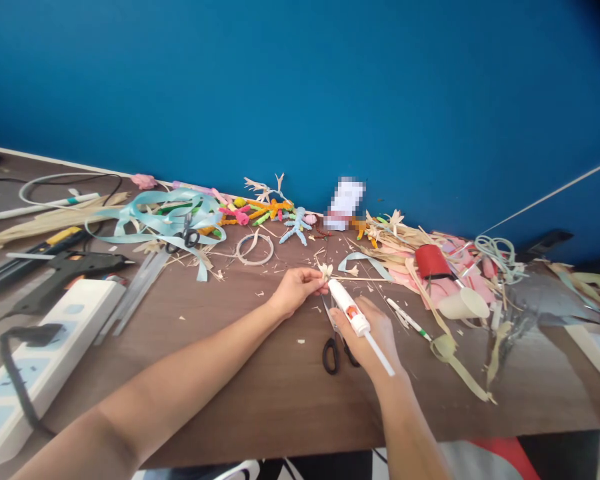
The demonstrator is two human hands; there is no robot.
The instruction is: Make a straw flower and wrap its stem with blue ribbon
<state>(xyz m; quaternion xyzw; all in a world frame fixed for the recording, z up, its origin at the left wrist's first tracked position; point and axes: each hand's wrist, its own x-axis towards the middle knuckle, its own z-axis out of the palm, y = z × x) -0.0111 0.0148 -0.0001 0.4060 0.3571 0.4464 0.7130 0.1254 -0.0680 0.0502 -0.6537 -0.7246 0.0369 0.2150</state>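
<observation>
Facing blue wall (300, 87) across brown table (230, 407), left hand (296, 291) pinches flower (326, 271), right (379, 333) grips tool (340, 295).

My flower (325, 271) is creamy white, and my glue pen (337, 293) is white with an orange-red patch. I see black handles on my scissors (325, 355), plain brown on the surface (240, 407), and solid blue on the wall (280, 100). The ribbon (153, 197) is light blue, the glue gun (70, 272) dark grey, the power strip (97, 288) white with pale blue panels, the cylinder (431, 261) bright red.
</observation>
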